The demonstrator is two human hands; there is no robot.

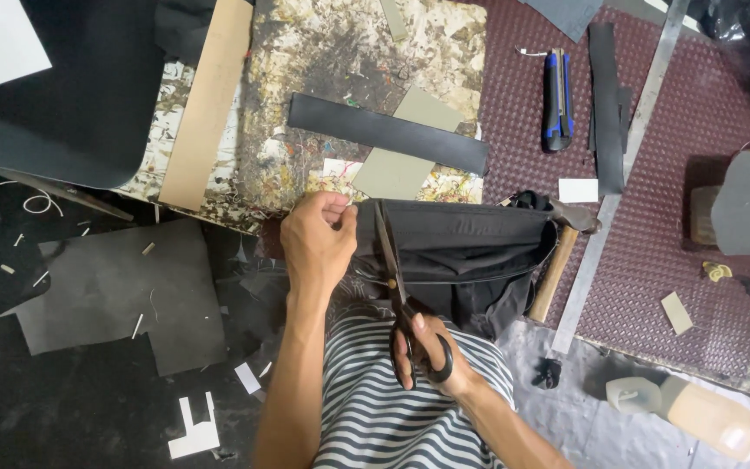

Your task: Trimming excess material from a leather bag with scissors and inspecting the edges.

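My left hand [316, 236] pinches the left edge of a black fabric piece [470, 252] that hangs over the near edge of the worktable. In my right hand [431, 352] are black-handled scissors [392, 269], fingers through the loops. The blades point away from me and lie over the fabric's left part, just right of my left hand. Whether the blades are cutting the cloth I cannot tell. My striped shirt [392, 408] shows below the hands.
A hammer [562, 252] rests beside the fabric. On the table lie a black strip [388, 132], grey card pieces [405, 161], a blue utility knife [557, 97], a metal ruler [622, 169] and a tan strip [206, 104]. A plastic bottle [696, 412] and scraps lie on the floor.
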